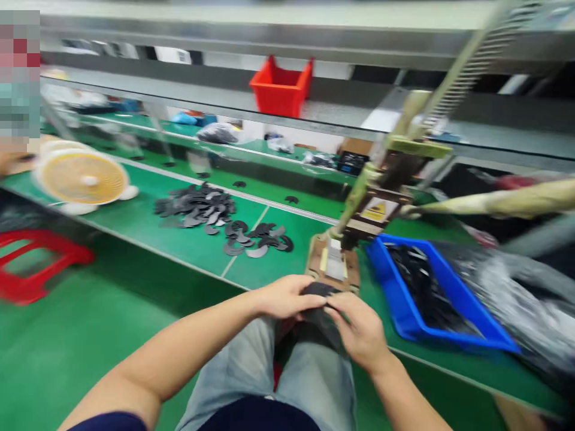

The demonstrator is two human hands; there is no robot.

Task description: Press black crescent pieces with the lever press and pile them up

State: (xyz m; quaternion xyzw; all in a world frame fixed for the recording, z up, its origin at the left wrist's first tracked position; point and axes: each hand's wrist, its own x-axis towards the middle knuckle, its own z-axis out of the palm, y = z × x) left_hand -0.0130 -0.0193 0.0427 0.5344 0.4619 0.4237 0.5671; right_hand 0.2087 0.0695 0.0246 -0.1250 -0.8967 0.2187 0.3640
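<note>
Over my lap, at the table's front edge, both hands grip one thin, dark, curved piece [324, 320]. My left hand [287, 297] pinches it from the left, thumb on top. My right hand [359, 326] has its fingers closed on the upper right part of the same piece. Just beyond the hands stands a hand press [335, 263] with a yellow warning label. Left of it, a loose pile of dark curved pieces [197, 205] lies on the green table [242, 272], and a smaller group of crescent-shaped pieces [257, 239] is nearer the press.
To the right of the press, a blue tray [399, 317] holds dark strips, with clear plastic bags [516, 287] beside it. The press lever [494, 200] reaches out to the right. A fan [83, 176] stands at left, above a red stool [40, 263]. A red bin [283, 90] sits on the shelf.
</note>
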